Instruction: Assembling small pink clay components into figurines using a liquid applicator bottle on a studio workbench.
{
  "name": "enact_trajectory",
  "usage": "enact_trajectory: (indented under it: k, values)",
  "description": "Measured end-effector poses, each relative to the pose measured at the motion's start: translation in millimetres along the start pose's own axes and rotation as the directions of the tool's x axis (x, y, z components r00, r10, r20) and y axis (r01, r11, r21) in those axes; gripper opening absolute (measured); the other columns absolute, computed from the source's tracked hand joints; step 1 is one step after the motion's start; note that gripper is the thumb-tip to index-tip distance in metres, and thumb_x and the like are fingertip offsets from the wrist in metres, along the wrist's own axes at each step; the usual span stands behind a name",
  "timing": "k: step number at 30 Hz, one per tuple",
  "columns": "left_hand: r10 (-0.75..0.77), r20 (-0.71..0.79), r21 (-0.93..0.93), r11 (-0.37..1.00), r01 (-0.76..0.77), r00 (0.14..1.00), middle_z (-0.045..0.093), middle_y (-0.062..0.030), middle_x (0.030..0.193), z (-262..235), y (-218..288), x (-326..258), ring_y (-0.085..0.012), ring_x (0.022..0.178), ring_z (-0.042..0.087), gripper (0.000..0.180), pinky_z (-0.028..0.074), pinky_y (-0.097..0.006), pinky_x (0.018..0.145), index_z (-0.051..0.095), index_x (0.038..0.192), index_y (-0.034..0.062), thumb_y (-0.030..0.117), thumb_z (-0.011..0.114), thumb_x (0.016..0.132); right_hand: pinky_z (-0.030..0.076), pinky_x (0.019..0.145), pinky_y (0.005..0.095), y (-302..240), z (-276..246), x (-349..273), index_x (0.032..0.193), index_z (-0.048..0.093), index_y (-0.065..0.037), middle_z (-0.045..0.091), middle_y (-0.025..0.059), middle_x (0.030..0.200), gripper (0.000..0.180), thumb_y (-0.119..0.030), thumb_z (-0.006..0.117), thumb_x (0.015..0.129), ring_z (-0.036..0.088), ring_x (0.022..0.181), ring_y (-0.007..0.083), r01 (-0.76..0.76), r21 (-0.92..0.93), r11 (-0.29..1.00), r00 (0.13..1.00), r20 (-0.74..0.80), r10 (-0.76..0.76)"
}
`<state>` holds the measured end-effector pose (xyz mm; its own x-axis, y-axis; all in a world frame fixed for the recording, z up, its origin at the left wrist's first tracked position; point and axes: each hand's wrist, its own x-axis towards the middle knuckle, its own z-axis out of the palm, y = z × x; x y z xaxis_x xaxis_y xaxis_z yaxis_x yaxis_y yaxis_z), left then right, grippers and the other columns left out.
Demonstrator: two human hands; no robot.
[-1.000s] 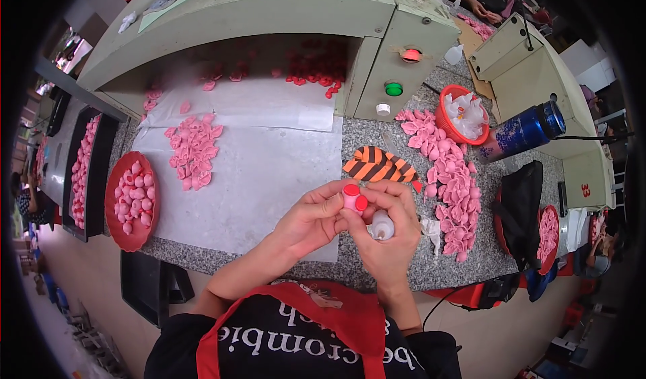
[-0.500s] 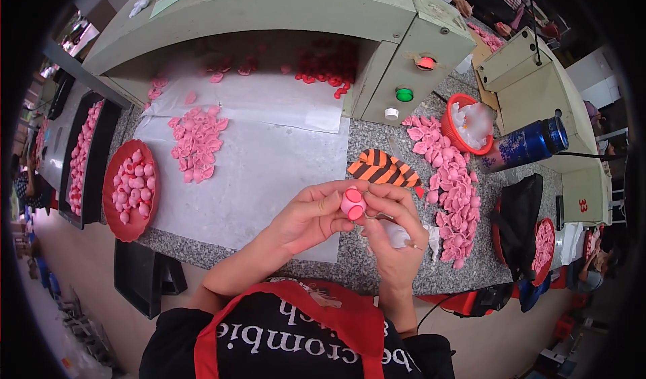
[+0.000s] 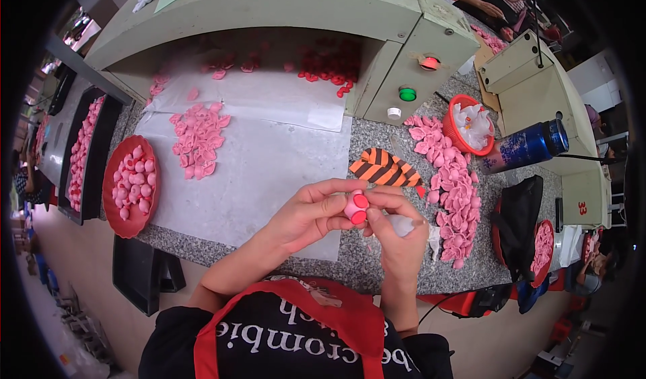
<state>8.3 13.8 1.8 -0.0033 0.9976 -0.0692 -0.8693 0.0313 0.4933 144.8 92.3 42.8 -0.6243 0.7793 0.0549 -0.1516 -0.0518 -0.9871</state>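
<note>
Above the near edge of the worktop, my left hand pinches a small pink rounded piece with red oval patches between thumb and fingers. My right hand is closed, its thumb and fingertips against the piece's right side. A small whitish translucent bottle is tucked in the right palm, mostly covered by the fingers. Just beyond my hands lies an orange and black striped cloth strip. To the right runs a long heap of pink petal-shaped parts.
White paper bears a pile of pink parts, reaching into a grey hooded machine. Left stand a red dish of pink balls and a black tray. Right are a red basket, a blue bottle and a black bag.
The pink piece has been turned a little, so its red patches now face more to the right. My right fingers have curled in, covering more of the whitish bottle.
</note>
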Motion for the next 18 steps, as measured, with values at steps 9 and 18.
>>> enact_trajectory:
  k: [9,18]
  values:
    - [0.046,-0.131,0.223,0.975,-0.016,0.99,0.054,-0.0187,0.109,15,9,-6,-0.0223,0.095,0.058,0.038,0.049,-0.033,0.081,0.049,0.114,-0.0048,-0.004,0.056,0.077,0.044,0.051,0.0175,-1,-12,8,0.091,0.059,0.002,0.054,0.0099,0.098,0.02,0.005,0.061,0.071,0.055,0.068,0.009,-0.281,0.177,0.943,0.954,0.157,0.254]
    - [0.014,-0.119,0.224,0.975,0.013,0.993,0.057,-0.0193,0.104,9,12,-4,-0.0218,0.091,0.059,0.038,0.05,-0.031,0.079,0.05,0.111,-0.0067,-0.008,0.056,0.074,0.045,0.051,0.0181,7,-12,11,0.085,0.058,0.002,0.052,0.0078,0.093,0.018,0.007,0.061,0.069,0.054,0.07,0.0103,-0.276,0.252,0.928,0.953,0.195,0.231]
